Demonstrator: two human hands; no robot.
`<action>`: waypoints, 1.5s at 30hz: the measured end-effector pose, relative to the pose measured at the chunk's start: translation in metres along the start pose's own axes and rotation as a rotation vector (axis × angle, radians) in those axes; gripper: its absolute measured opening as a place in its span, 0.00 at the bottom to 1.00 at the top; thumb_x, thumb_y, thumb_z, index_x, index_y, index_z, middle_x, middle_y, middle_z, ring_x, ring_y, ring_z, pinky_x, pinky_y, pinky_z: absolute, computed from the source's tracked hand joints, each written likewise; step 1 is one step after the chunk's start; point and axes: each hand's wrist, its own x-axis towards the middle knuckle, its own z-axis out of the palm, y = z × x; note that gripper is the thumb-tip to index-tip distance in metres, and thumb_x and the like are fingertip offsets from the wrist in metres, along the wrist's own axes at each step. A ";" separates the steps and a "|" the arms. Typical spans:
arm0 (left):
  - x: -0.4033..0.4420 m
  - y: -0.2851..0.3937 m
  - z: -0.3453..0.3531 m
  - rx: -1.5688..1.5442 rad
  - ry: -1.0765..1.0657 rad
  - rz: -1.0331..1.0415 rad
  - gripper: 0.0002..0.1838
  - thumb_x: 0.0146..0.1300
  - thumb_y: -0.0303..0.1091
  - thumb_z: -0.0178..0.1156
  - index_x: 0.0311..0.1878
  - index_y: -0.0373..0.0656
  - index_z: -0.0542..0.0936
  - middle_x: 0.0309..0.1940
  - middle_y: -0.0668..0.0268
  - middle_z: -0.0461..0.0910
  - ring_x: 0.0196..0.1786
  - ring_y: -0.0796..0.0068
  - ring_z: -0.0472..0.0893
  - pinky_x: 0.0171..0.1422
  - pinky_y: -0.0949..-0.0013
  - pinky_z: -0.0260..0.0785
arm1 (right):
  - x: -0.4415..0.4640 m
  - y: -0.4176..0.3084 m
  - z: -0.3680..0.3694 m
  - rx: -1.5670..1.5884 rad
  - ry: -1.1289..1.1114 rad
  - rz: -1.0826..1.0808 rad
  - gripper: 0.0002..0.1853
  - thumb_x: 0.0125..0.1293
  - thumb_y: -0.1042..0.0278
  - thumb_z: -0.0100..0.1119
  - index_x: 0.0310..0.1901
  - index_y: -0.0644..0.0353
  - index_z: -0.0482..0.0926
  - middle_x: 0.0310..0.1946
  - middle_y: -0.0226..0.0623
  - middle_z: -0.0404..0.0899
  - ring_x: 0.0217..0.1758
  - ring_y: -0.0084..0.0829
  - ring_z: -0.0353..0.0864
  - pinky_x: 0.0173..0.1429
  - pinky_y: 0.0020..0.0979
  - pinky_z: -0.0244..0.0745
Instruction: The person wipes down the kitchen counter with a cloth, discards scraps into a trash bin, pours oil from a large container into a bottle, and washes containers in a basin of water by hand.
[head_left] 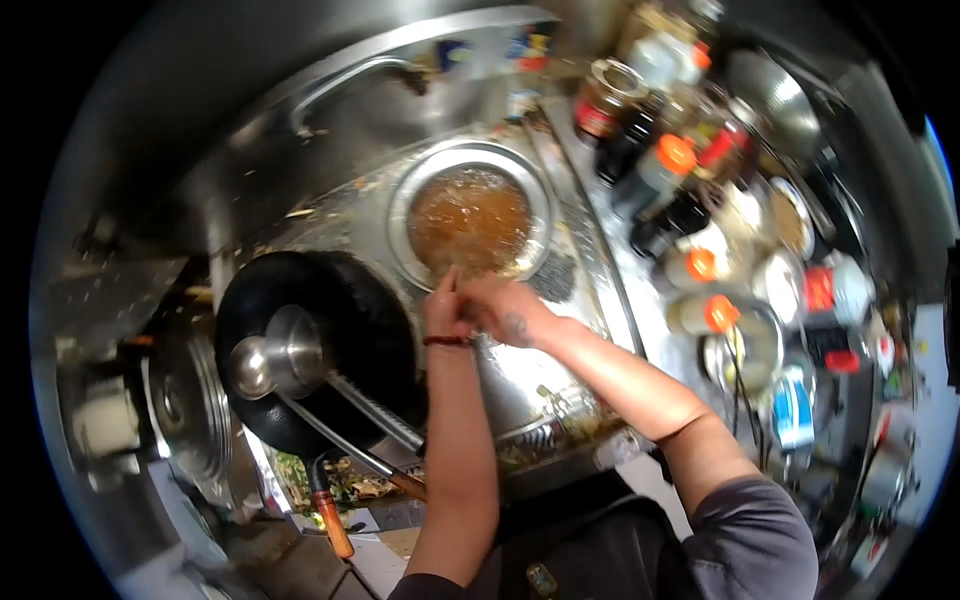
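My left hand (447, 310), with a dark red band at its wrist, and my right hand (500, 308) meet at the near rim of a round metal basin (400, 230). Brownish, bubbling-looking liquid (470, 220) fills much of the basin. Motion smears the fingers of both hands, and whether something is between them is not clear. Close to the right hand, beside the basin, lies a dark grey mesh-like scouring pad (556, 278). Left of my forearm sits a black wok (345, 300), in which a ladle (252, 367) and another round metal utensil (298, 350) rest.
Bottles with orange caps (676, 153), jars and seasoning containers crowd the right counter. A curved metal tap (350, 80) reaches over the back. At left stands a metal pot lid (180, 405). A wooden handle (334, 525) juts out below the wok, near food scraps.
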 end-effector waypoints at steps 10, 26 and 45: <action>-0.116 -0.074 0.034 0.145 -0.430 -0.061 0.24 0.69 0.42 0.49 0.64 0.42 0.62 0.55 0.61 0.70 0.57 0.62 0.71 0.60 0.61 0.67 | -0.054 0.052 0.019 0.735 -0.058 0.322 0.18 0.66 0.53 0.50 0.47 0.57 0.78 0.44 0.33 0.81 0.51 0.29 0.75 0.50 0.37 0.70; -0.144 -0.091 0.013 0.314 -0.036 -0.492 0.04 0.65 0.30 0.54 0.40 0.43 0.71 0.24 0.70 0.67 0.18 0.86 0.61 0.13 0.81 0.47 | -0.060 0.048 0.099 0.640 0.031 0.668 0.08 0.52 0.76 0.61 0.34 0.57 0.74 0.23 0.33 0.76 0.26 0.29 0.76 0.25 0.30 0.72; -0.238 -0.090 0.093 -0.911 -0.437 -0.528 0.05 0.62 0.30 0.48 0.39 0.41 0.67 0.34 0.67 0.66 0.26 0.82 0.64 0.22 0.78 0.53 | -0.098 -0.052 0.031 1.646 -0.025 -0.309 0.13 0.60 0.63 0.61 0.43 0.59 0.78 0.37 0.44 0.80 0.40 0.36 0.80 0.41 0.35 0.78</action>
